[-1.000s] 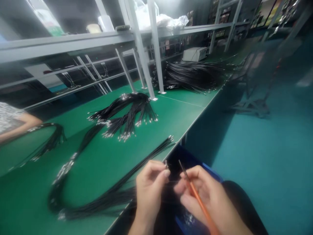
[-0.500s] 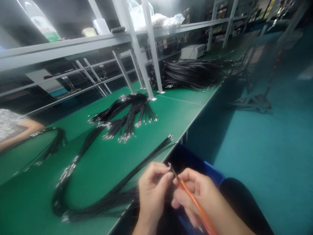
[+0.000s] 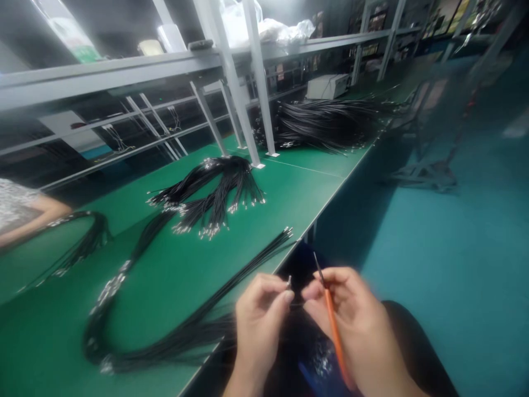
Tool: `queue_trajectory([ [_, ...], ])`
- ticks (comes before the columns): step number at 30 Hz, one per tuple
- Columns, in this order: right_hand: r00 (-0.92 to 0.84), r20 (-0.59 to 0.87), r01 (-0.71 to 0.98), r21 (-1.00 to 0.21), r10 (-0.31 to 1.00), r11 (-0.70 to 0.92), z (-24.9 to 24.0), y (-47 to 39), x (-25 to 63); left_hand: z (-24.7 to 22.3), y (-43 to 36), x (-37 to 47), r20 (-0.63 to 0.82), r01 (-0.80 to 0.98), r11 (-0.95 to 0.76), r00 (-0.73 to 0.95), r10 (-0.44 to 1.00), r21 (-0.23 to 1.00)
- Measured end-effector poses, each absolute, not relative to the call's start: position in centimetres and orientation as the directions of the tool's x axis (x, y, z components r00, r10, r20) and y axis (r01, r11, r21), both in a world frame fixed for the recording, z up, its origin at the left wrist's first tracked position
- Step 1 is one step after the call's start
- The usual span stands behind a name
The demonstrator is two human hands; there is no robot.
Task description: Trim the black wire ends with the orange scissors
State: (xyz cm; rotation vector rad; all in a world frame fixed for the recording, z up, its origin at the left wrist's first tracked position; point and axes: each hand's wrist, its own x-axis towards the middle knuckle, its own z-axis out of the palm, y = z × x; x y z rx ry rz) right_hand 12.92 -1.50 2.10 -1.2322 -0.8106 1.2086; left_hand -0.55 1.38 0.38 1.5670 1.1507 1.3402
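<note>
My left hand [image 3: 262,317] pinches a small metal connector end [image 3: 289,282] between thumb and forefinger, just off the table's front edge. To its right, my right hand [image 3: 351,320] holds an orange-handled tool [image 3: 335,333] with a thin dark tip pointing up and away. The tool's tip stands apart from the connector. A long bundle of black cables [image 3: 206,309] lies on the green table [image 3: 165,281] and runs in a curve behind my left hand. Its far ends carry small metal tips.
More black cables [image 3: 225,182] lie mid-table, and a large pile [image 3: 326,124] sits farther back beside a pale box [image 3: 327,86]. Metal shelf posts [image 3: 237,94] rise from the table. Another person's arm [image 3: 45,215] is at the left. Below my hands is a blue bin [image 3: 309,375].
My right hand has moved right, away from my left, and the tool's tip has come off the connector and points more upright. My left hand has stayed nearly in place.
</note>
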Motion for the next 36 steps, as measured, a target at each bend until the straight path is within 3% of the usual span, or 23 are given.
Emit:
queue_trajectory([
  [3,0.351,0.091,-0.143,-0.978,0.932,0.150,1.6,-0.9,12.4,0.5,1.1,-0.1,0.381,0.270,-0.379,0.048,0.923,0.885],
  [6,0.373,0.150,-0.154,-0.963,0.916,0.220,1.6,-0.2,11.7,0.6,0.8,0.3,0.457,0.379,-0.450,0.076,0.886,0.809],
  [10,0.374,0.058,-0.297,-0.938,0.926,0.179,1.5,0.1,10.9,0.5,0.6,0.7,0.520,0.417,-0.494,0.060,0.852,0.763],
  [14,0.229,-0.071,-0.560,-0.825,0.971,0.072,0.9,-0.3,10.3,0.4,0.5,0.6,0.521,0.387,-0.482,0.004,0.853,0.786],
  [19,0.147,-0.113,-0.652,-0.758,0.983,0.010,0.9,-0.5,10.1,0.7,0.6,0.3,0.451,0.307,-0.417,-0.045,0.892,0.856],
  [23,0.168,-0.142,-0.609,-0.793,0.975,-0.011,1.2,-0.4,10.8,1.0,1.0,-0.1,0.370,0.262,-0.356,-0.005,0.929,0.897],
  [28,0.246,-0.141,-0.448,-0.894,0.959,-0.017,1.1,-0.3,12.3,1.3,1.7,-0.9,0.043,-0.016,-0.042,0.062,0.997,0.999],
  [30,0.261,-0.128,-0.418,-0.909,0.957,-0.007,1.2,-0.2,12.7,1.3,1.8,-1.1,-0.020,-0.089,0.027,0.080,0.997,0.996],
  [36,0.273,-0.072,-0.397,-0.917,0.959,0.045,2.6,0.5,12.8,2.0,1.6,-0.5,-0.004,0.041,0.002,0.052,0.999,0.999],
])
